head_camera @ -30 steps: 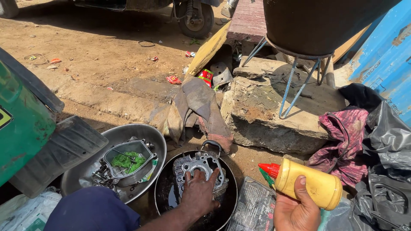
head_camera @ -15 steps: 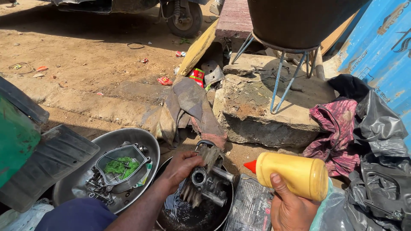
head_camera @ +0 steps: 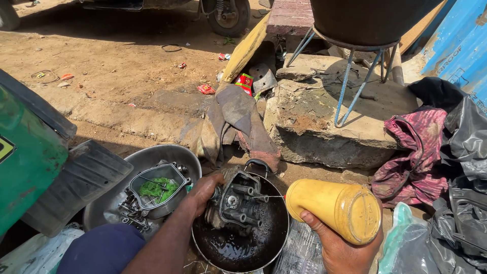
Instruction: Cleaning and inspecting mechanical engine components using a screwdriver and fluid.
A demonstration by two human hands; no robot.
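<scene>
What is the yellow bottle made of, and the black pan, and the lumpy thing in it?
The yellow bottle in the right hand looks like soft plastic: smooth, dull and a bit see-through. The black pan seems to be metal, with a thin rim and dark shiny liquid inside. The engine part held by the left hand looks like cast metal, grey and greasy.

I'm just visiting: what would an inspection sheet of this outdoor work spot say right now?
Surface: bare dirt ground.
Job's things: grimy metal engine part over a black pan of dark liquid; yellow plastic squeeze bottle tipped toward it.
Clutter: grey metal basin of small parts, red rag, black plastic bags.
Grippers: left hand holds the part; right hand holds the bottle.
Cables: nothing seen.
Surroundings: stone slab, blue metal wall.
</scene>
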